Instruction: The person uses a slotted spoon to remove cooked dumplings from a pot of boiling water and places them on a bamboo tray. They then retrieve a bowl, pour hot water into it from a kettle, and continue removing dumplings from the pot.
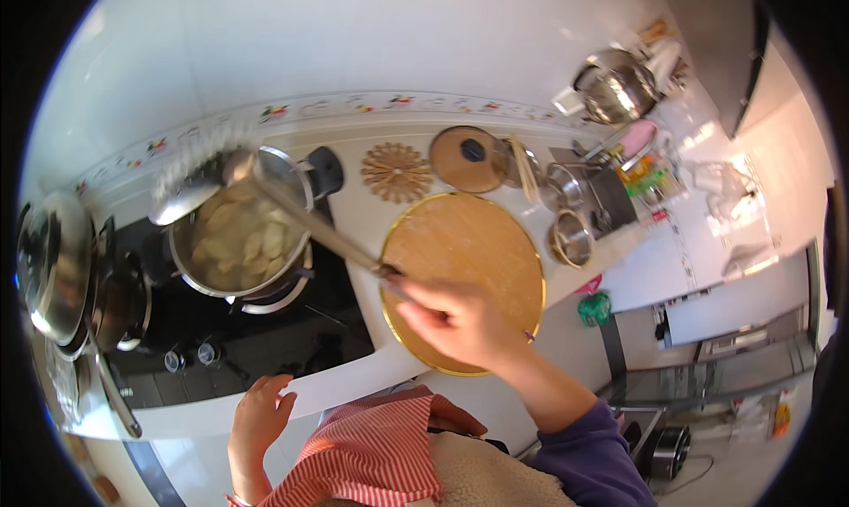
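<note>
My right hand grips the long handle of a metal skimmer, blurred, which is raised over the left rear side of a steel pot. Pale dumplings in cloudy liquid fill much of the pot, which stands on a black glass cooktop. Below my right hand lies a round wooden board with a yellow rim and light powder traces. My left hand is at the counter's front edge, its fingers apart and holding nothing.
Lidded pans stand left on the cooktop. Behind the board lie a wooden trivet and a glass lid. Chopsticks and steel bowls are to its right. A large steel pot stands farther back.
</note>
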Available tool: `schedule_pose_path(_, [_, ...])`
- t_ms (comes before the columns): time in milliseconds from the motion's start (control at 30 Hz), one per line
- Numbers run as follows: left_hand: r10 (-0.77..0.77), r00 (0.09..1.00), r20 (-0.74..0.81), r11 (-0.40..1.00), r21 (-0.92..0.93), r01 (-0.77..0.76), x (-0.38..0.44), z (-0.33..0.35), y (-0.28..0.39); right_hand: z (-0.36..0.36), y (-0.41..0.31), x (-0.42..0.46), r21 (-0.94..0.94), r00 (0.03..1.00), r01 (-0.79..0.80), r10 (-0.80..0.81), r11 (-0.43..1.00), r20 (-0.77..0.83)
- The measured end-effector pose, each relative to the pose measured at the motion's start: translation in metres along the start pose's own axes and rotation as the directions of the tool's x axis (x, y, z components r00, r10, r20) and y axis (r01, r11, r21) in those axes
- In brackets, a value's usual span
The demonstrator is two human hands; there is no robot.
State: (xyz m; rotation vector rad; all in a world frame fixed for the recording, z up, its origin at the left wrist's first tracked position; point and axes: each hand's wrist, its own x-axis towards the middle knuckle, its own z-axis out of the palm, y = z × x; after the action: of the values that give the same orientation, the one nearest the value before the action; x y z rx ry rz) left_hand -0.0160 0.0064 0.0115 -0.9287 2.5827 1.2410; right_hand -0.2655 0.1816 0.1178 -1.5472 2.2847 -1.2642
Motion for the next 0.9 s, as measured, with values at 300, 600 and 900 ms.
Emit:
schedule_pose_path(300, [0.053, 0.996, 0.069, 0.998, 0.033, -0.055, 0.002, 0.027, 0.017, 0.013, 0.000, -0.031, 0.551, 0.882, -0.471, 0.369, 0.688, 0.293])
schedule_pose_path(600, [0.099, 0.977, 0.190, 0.988, 0.101, -0.120, 0.016, 0.076, 0.064, -0.034, 0.039, -0.079, 0.560, 0.817, -0.412, -0.019, -0.718, 0.577])
schedule_pose_path(900, [0.061, 0.974, 0.219, 0.985, 0.144, -0.094, 0.032, 0.159, 0.151, -0.176, 0.153, -0.170, 0.732, 0.950, -0.080, 0.170, -0.677, 0.261])
